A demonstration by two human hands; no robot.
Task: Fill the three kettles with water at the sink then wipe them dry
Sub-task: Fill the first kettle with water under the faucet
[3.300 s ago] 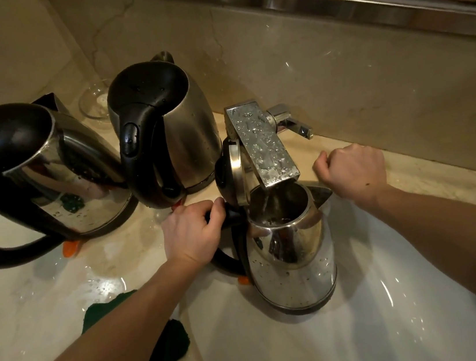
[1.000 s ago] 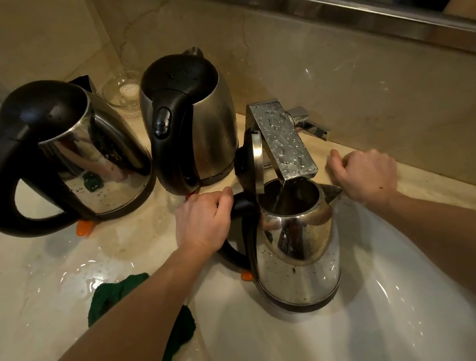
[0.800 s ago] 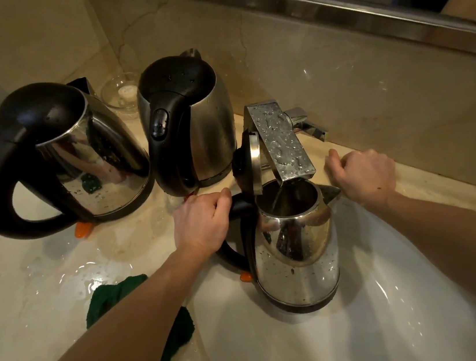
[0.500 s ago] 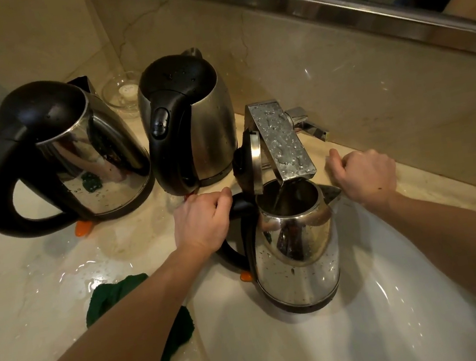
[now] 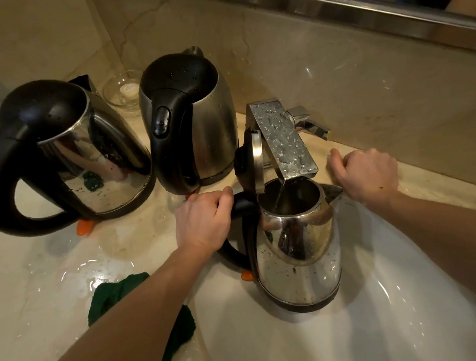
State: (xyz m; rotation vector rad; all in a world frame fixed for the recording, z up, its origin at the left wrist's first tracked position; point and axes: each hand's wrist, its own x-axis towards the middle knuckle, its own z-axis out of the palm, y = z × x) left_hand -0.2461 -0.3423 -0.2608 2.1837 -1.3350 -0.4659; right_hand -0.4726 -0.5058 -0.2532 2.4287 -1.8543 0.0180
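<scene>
The left kettle [image 5: 102, 168] and middle kettle [image 5: 212, 129] block the counter's [image 5: 32, 283] back-left corner; the spout [image 5: 282, 138] overhangs the open kettle [image 5: 299, 263]. You have free passage over the basin's [image 5: 371, 329] front; a green cloth [image 5: 115, 293] lies front-left.

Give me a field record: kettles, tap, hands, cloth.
Filling: shiny steel kettle with open lid, in the white basin under the square chrome tap; water runs in.
Left hand: grips that kettle's black handle.
Right hand: fist on the counter edge, nothing visible in it.
Waiting: large closed steel kettle and smaller closed steel kettle, on the wet marble counter.
Cloth: dark green cloth beside the basin.
</scene>
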